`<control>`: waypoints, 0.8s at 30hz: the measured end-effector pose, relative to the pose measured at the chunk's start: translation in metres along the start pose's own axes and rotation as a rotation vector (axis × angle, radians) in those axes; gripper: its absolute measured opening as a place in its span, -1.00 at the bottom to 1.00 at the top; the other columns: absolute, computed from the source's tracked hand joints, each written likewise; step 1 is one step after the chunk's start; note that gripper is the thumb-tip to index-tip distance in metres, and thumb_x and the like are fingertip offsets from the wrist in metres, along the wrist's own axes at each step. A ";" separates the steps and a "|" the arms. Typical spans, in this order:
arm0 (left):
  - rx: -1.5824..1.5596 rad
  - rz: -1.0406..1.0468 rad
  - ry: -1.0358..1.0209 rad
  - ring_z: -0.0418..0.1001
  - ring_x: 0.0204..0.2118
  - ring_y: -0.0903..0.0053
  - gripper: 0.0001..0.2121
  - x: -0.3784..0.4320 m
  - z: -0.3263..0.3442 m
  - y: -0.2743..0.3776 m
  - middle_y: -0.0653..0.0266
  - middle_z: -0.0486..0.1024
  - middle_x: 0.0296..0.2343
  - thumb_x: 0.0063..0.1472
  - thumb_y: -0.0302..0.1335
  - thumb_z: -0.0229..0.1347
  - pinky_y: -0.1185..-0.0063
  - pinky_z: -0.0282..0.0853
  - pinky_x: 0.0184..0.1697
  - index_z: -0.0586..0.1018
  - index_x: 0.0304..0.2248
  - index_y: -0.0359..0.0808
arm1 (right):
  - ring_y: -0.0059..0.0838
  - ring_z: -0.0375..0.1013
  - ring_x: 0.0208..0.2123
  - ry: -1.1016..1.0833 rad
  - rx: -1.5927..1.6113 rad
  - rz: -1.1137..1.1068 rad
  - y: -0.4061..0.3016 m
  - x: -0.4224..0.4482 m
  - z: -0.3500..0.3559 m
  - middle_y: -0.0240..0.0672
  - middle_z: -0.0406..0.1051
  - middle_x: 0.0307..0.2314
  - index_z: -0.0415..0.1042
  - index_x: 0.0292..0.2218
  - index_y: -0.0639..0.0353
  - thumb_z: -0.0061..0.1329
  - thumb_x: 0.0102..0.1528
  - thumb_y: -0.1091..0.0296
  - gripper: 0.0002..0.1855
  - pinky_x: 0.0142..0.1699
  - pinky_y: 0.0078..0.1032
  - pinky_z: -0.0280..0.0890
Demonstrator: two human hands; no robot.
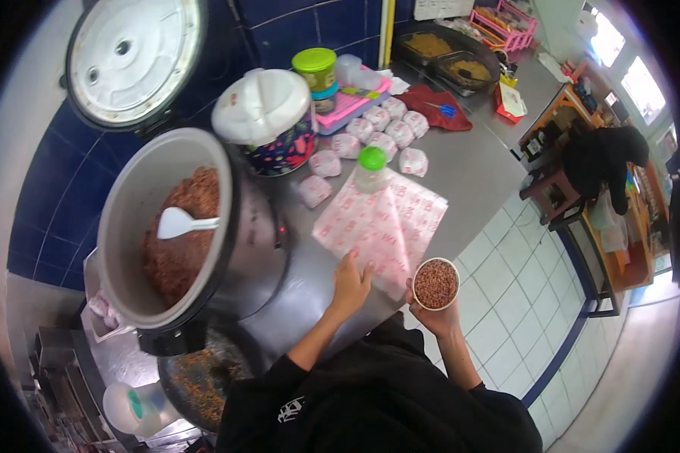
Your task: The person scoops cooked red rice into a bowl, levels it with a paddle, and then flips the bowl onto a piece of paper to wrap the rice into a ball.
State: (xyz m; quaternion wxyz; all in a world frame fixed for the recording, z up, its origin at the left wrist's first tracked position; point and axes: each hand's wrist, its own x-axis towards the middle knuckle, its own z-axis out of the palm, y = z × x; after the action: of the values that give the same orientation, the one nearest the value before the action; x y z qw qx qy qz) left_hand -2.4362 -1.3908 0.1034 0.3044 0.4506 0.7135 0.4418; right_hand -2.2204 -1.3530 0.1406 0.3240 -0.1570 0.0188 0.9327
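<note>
My right hand (435,314) grips a small white cup (458,290) filled with cooked reddish-brown rice (435,283), held out past the counter's front edge. My left hand (352,285) holds nothing; its fingers are apart and touch the near side of a stack of pink-printed wrapping paper (351,218). A clear jar with a green lid (372,159) stands on the far part of the paper. To the left, a large rice cooker (255,255) stands uncovered, with brown rice (173,266) inside and a white rice paddle (177,223) lying on it.
Several wrapped parcels (378,119) sit behind the paper. Beside them are a white-lidded container (260,107), a red cloth (430,107) with blue scissors (446,110), and food trays (466,72). A pan (204,385) with food scraps lies at lower left. The cooker's lid (136,56) stands raised.
</note>
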 end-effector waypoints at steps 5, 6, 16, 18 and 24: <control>0.335 0.125 -0.035 0.20 0.01 0.06 -0.41 0.061 0.099 0.019 -0.12 0.26 -0.05 0.16 -0.14 0.03 0.16 0.04 0.04 0.25 0.03 -0.42 | -0.07 0.42 -0.13 0.053 -0.110 0.068 -0.086 0.030 0.000 -0.09 0.38 -0.12 0.32 -0.02 0.12 -0.42 0.12 -0.39 -0.24 -0.18 -0.11 0.41; 0.297 0.309 -0.005 0.20 0.00 0.06 -0.42 0.063 0.112 0.033 -0.10 0.26 -0.05 0.14 -0.16 0.04 0.16 0.04 0.03 0.25 0.03 -0.41 | -0.10 0.41 -0.12 -0.044 -0.149 0.123 -0.105 0.045 -0.004 -0.12 0.38 -0.11 0.33 -0.02 0.13 -0.41 0.13 -0.36 -0.26 -0.13 -0.10 0.39; 0.596 0.723 -0.320 0.07 0.19 0.14 -0.46 0.046 0.163 0.022 0.09 0.15 0.12 0.08 -0.30 0.10 0.06 -0.14 0.22 0.31 0.06 -0.24 | -0.31 0.44 -0.13 0.117 -1.133 0.824 -0.133 0.247 0.061 -0.21 0.39 -0.13 0.27 0.00 0.18 -0.06 0.05 -0.19 -0.33 -0.01 -0.18 0.35; 0.613 0.723 -0.285 0.07 0.19 0.14 -0.46 0.044 0.168 0.020 0.08 0.16 0.11 0.08 -0.30 0.10 0.05 -0.14 0.22 0.31 0.05 -0.25 | -0.24 0.45 -0.17 0.039 -1.664 0.841 -0.121 0.264 0.077 -0.15 0.39 -0.18 0.30 -0.04 0.17 -0.02 0.00 -0.20 -0.32 -0.09 -0.16 0.37; 0.496 0.574 -0.384 0.09 0.18 0.17 -0.51 0.042 0.167 0.018 0.02 0.19 0.08 0.10 -0.34 0.06 0.19 -0.08 0.23 0.33 0.02 -0.34 | 0.05 0.36 -0.18 -0.344 -2.683 -0.086 -0.062 0.215 0.030 0.11 0.26 -0.13 0.26 -0.05 0.21 0.02 -0.03 -0.11 -0.34 -0.17 -0.04 0.31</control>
State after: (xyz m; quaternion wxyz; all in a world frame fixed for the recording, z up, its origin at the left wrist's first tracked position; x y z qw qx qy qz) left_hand -2.3074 -1.2894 0.0476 0.1787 0.7646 0.5743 0.2316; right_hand -2.3503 -1.1719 0.1075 -0.0506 -0.2323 -0.9439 0.2292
